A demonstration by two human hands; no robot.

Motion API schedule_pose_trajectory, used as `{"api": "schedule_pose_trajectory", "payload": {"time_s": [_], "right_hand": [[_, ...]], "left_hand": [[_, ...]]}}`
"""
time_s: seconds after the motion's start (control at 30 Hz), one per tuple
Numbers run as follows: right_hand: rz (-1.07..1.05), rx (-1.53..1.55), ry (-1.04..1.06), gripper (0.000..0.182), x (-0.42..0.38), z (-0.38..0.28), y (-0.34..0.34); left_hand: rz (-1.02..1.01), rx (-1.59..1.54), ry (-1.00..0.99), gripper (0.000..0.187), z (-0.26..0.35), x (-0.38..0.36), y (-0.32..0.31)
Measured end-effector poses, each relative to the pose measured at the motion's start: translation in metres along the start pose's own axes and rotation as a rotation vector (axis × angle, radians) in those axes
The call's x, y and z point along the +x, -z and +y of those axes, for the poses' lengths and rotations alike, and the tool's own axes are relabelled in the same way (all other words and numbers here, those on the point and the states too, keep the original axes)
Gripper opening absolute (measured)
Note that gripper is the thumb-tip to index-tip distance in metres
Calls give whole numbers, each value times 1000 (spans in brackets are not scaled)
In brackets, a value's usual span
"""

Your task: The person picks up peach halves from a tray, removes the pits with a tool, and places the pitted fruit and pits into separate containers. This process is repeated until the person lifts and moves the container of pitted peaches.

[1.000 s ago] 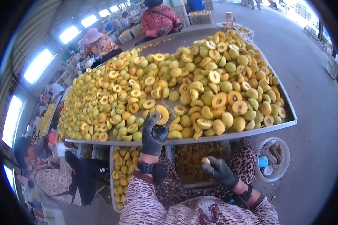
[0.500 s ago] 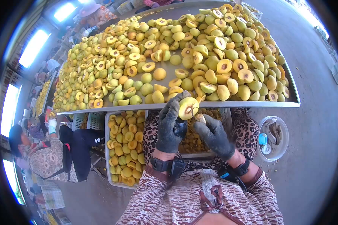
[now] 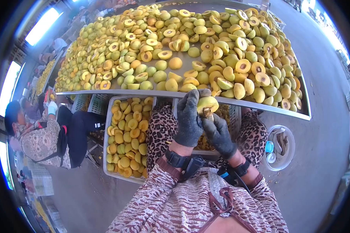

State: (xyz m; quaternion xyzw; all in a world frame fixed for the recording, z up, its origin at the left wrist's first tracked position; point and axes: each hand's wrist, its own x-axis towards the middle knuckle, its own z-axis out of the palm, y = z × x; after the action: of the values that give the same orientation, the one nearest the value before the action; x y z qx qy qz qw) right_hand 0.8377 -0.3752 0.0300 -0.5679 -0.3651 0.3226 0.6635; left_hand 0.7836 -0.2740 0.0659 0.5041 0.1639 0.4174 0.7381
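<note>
In front of the tray's near edge, my left hand (image 3: 189, 120), in a dark grey glove, grips a yellow-green halved fruit (image 3: 208, 104) between thumb and fingers. Against the fruit's lower right side is my right hand (image 3: 220, 134), gloved too, its fingers closed round a small tool (image 3: 208, 114) whose tip meets the fruit; most of the tool is hidden. Just beyond both hands, the big metal tray (image 3: 144, 93) carries a heap of halved fruit (image 3: 242, 66), many cut faces showing brown pit centres.
A white crate (image 3: 106, 155) of fruit halves stands left of my legs, another crate (image 3: 234, 120) between them. On the floor at right is a clear tub (image 3: 290, 155) with cloth and a blue-lidded item. Another person (image 3: 47, 136) sits at the left, beside green crates (image 3: 98, 104).
The view has shifted and tilted. The fruit in my left hand has turned from showing its cut face to a more side-on position, with my right hand close under it.
</note>
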Motion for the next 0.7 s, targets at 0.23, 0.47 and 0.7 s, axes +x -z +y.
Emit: {"api": "schedule_pose_trajectory", "payload": {"time_s": [0.23, 0.47, 0.7], "right_hand": [[-74, -34, -105, 18, -6, 10, 12], [-300, 432, -320, 33, -23, 34, 26], [-281, 200, -351, 51, -20, -9, -8]], "left_hand": [[-8, -105, 57, 37, 4, 2, 0], [-32, -111, 30, 29, 18, -7, 5], [-252, -358, 61, 32, 31, -12, 36]]}}
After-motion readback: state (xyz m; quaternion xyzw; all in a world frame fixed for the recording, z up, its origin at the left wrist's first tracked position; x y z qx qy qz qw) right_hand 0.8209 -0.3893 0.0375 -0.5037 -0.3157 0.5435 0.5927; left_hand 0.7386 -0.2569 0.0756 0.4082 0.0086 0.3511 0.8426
